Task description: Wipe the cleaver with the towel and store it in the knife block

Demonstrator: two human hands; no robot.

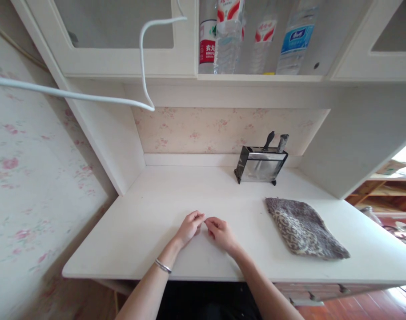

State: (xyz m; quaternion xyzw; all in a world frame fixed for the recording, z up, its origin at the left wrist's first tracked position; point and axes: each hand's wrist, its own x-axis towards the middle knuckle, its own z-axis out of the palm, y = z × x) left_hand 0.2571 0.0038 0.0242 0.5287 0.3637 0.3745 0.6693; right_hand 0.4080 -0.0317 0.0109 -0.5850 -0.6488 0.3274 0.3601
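My left hand rests on the white countertop, its fingers curled closed and a silver bangle on the wrist. Just to its right, my right hand is closed too, thumb against the index finger. The fingertips of both hands nearly meet, and I see no object between them. To the right lies a grey-brown leopard-patterned cloth, folded and apart from my hands. Farther back stands a black and silver knife holder with two handles sticking up from it.
Overhead, an open cabinet shelf holds several plastic bottles. A white cable hangs across the upper left. Side panels flank the counter, with floral wallpaper at the left. Drawers sit below the front edge.
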